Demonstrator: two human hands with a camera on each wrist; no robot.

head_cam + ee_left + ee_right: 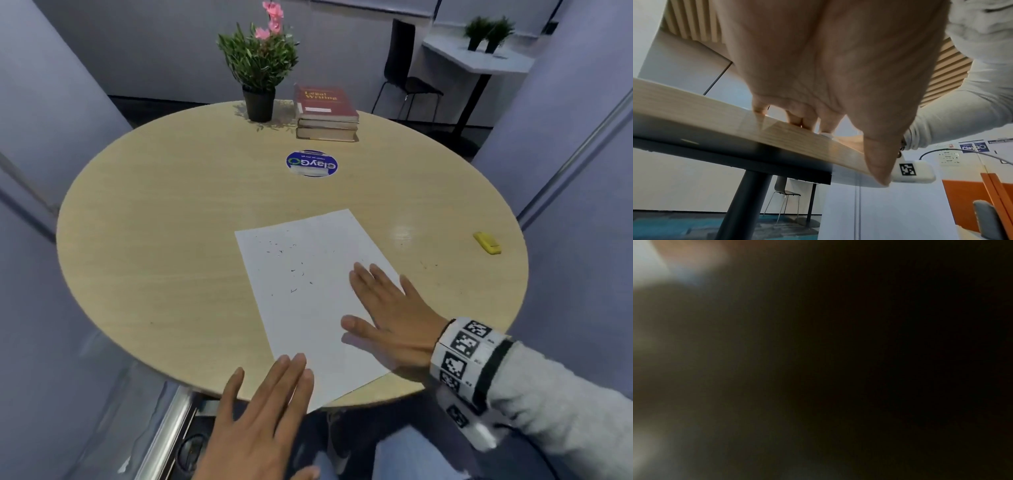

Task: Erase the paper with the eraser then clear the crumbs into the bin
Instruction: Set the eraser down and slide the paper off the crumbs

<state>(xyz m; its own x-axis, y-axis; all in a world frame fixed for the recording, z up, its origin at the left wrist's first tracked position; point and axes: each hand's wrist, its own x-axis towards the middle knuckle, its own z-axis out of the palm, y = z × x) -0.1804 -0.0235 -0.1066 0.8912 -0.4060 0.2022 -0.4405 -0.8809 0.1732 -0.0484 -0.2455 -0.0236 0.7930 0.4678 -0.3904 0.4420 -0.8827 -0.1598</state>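
A white sheet of paper [308,291] lies on the round wooden table [171,222], its near corner overhanging the front edge. Dark eraser crumbs [291,267] are scattered over its upper half. My right hand [383,308] lies flat on the paper's right side, fingers straight and spread. My left hand [270,404] is open at the table's front edge, its fingertips [294,363] touching the paper's near left corner; the left wrist view shows those fingertips [805,123] on the table rim. The yellow eraser [487,242] lies alone at the table's right edge. The right wrist view is dark.
A potted plant with pink flowers [258,68] and a stack of books [325,113] stand at the table's far side. A round blue sticker [311,163] marks the middle. A few crumbs [428,264] lie on the bare wood right of the paper. No bin shows.
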